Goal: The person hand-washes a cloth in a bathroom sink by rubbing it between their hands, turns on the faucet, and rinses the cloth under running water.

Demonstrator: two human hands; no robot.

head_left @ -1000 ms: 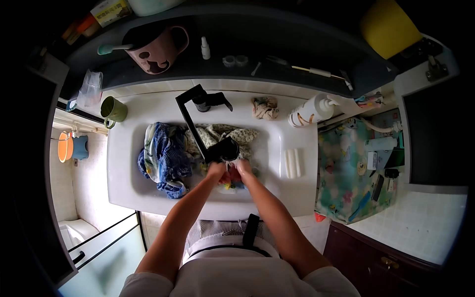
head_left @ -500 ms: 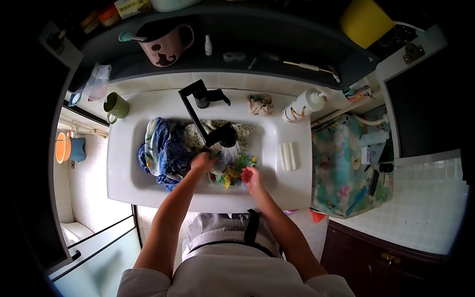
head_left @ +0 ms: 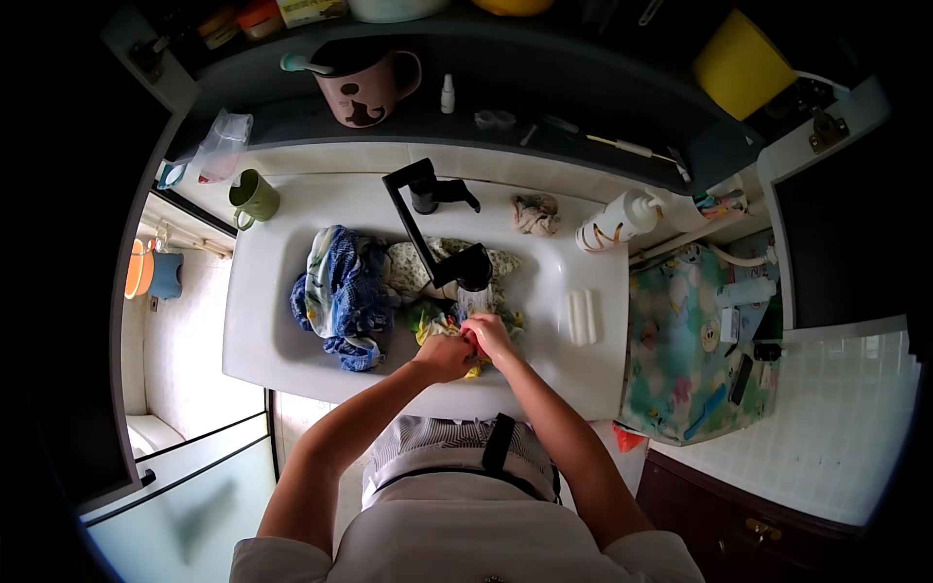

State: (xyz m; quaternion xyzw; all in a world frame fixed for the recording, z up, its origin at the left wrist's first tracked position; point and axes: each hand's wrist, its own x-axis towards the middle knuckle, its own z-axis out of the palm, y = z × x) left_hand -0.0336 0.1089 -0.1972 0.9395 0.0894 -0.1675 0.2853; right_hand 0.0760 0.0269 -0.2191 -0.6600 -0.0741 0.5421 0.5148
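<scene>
In the white sink [head_left: 255, 325], a green and yellow patterned cloth [head_left: 428, 328] is bunched under the black faucet [head_left: 418, 238], with water running onto it. My left hand [head_left: 446, 358] is closed on this cloth. Pressed against it, my right hand [head_left: 492, 336] is also closed around part of the cloth; the fingertips are partly hidden. A blue and white patterned cloth [head_left: 358, 287] lies to the left in the basin. Behind the hands rests a pale cloth with small dark flecks [head_left: 406, 267], partly covered by the faucet.
On the rim stand a green mug [head_left: 255, 197], a crumpled beige cloth [head_left: 535, 214], a white pump bottle [head_left: 618, 222] and a white soap bar [head_left: 582, 317]. A dark shelf [head_left: 525, 92] above holds a pink mug [head_left: 360, 95]. Right of the sink is a patterned cover [head_left: 671, 340].
My hands have come together on the green and yellow cloth, the left moving right and toward my body. The whole view has shifted slightly.
</scene>
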